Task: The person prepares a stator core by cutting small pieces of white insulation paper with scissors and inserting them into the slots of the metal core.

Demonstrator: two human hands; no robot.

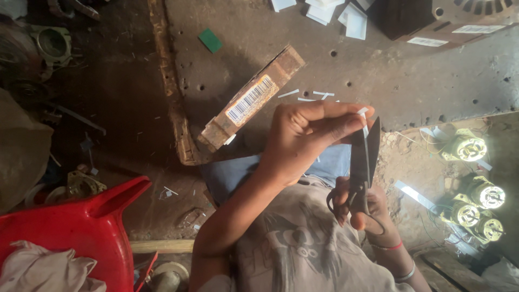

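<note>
A left hand (303,138) pinches a small white paper strip (363,112) in a narrow fingertip grip, held against the blades of black scissors (365,162). The right hand (362,208) has its fingers through the scissor handles, its grip closed around them, blades pointing up and nearly together. Beyond, cut white slivers (308,96) lie scattered on the worn tabletop (400,75), beside a rusty metal bar (251,100) bearing a label. Small electric motors (476,178) sit at right; a red plastic container (81,227) at near left.
</note>
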